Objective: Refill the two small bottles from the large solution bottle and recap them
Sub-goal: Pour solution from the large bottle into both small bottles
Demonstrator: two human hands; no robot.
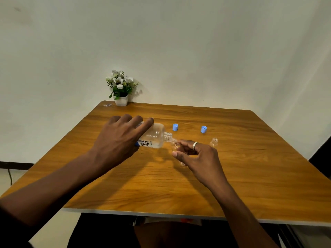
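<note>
Flower pot (121, 100) sat at far left edge of the wooden surface (250, 176). Left hand (116, 140) gripped the large bottle (155, 136), tipped sideways, uncapped neck pointing right and touching the mouth of a small bottle (176, 146). Right hand (198, 156) held that small bottle tilted, fingers (176, 154) curled round it. Two blue caps (175, 127) (203, 129) stood behind, apart. Second small bottle (214, 142) stood open, just right of the right hand.
</note>
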